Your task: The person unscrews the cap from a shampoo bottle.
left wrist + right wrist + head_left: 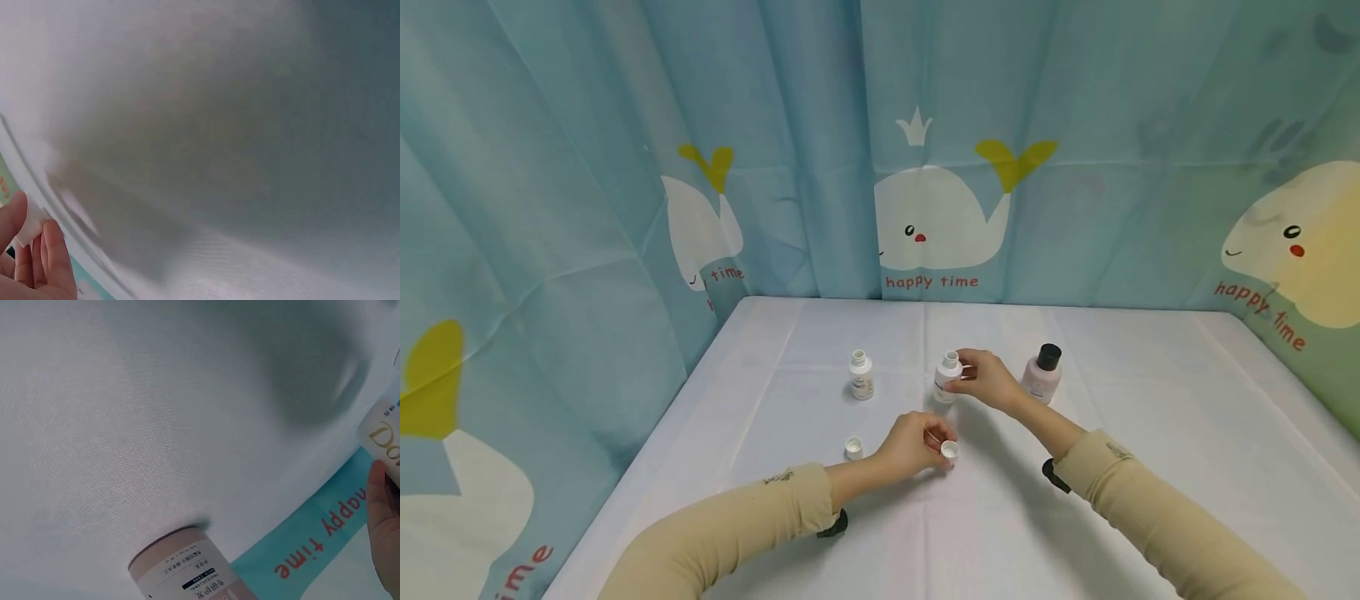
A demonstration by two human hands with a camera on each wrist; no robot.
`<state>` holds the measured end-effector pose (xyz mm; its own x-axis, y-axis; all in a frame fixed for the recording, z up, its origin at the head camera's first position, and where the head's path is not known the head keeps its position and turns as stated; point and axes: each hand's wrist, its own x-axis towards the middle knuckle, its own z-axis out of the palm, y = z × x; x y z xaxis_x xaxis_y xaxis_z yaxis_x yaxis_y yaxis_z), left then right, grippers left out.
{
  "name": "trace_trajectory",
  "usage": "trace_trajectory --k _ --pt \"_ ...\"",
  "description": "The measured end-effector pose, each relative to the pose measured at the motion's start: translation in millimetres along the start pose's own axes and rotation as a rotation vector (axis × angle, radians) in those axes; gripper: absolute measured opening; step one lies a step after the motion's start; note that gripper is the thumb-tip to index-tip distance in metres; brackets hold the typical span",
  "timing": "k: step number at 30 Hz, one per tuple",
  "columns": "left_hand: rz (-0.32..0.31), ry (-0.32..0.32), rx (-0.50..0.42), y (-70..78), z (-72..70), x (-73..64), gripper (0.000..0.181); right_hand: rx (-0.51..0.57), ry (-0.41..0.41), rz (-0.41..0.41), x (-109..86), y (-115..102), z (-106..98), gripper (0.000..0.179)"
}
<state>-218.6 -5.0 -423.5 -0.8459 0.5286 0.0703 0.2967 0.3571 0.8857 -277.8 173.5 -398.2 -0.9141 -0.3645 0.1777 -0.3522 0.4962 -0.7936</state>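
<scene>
A small white bottle (943,385) with an uncapped neck stands mid-table, and my right hand (988,381) grips it from the right side. Gold lettering shows on that white bottle (381,434) in the right wrist view. Nearer to me, my left hand (912,446) pinches a white cap (950,452), its hollow side facing up. The left wrist view shows the cap (32,225) between thumb and fingers. Left of the held bottle stands a second uncapped white bottle (862,377). Another white cap (853,448) lies hollow side up beyond my left forearm.
A pink bottle (1042,379) with a black cap stands just behind my right wrist; its body (187,565) shows low in the right wrist view. White cloth covers the table (1150,400). A blue whale-print curtain (820,150) hangs along the back and sides.
</scene>
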Motion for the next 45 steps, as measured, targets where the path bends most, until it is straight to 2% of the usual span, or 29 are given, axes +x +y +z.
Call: trace_trajectory --k 5,12,21,33,40,45 --pt "0.014 -0.026 0.032 -4.3 1.2 0.6 0.028 -0.019 -0.011 0.028 5.2 5 2 0.043" --pt "0.037 -0.025 0.108 -9.0 3.7 2.1 0.027 -0.023 -0.034 0.051 10.0 8 6 0.044" --pt "0.007 -0.027 0.15 -7.5 2.6 5.4 0.026 0.008 -0.046 0.09 15.5 11 6 0.046" --pt "-0.039 -0.028 0.19 -4.0 3.9 6.5 0.027 -0.084 -0.07 0.07 20.9 8 7 0.038" --pt "-0.021 -0.037 0.26 -4.6 6.2 6.7 0.028 -0.105 -0.059 0.109 21.3 6 6 0.039" --pt "-0.033 -0.029 0.272 -6.4 7.1 7.2 0.028 -0.121 -0.053 0.106 21.7 5 6 0.037"
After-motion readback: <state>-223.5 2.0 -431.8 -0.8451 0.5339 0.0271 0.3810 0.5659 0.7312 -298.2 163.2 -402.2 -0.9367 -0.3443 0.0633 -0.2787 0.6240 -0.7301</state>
